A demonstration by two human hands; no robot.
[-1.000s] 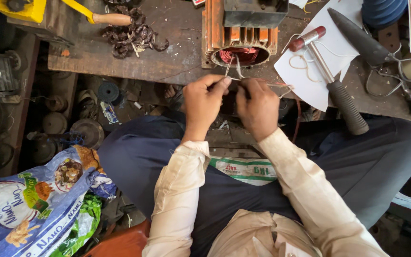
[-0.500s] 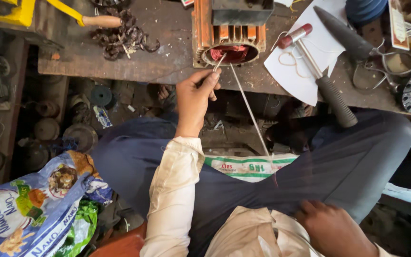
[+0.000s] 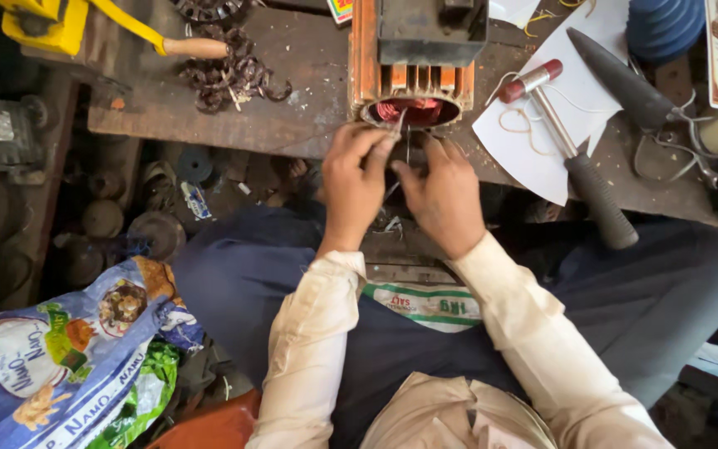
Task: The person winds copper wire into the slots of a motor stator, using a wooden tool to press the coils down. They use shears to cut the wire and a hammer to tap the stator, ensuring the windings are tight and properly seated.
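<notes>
Both hands are meeting at the mouth of the orange motor stator (image 3: pixel 413 79) on the workbench (image 3: pixel 292 91). The left hand (image 3: pixel 352 183) is pinching a thin strip (image 3: pixel 398 126) with fingers together, while the right hand (image 3: pixel 442 195) is gripping a fine wire (image 3: pixel 407 148) beside it.

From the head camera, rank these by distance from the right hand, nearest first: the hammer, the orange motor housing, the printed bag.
From the right hand:
1. Orange motor housing, just ahead on the bench, at the fingertips.
2. Hammer, off to the right, lying on white paper.
3. Printed bag, far left, down on the floor.
</notes>
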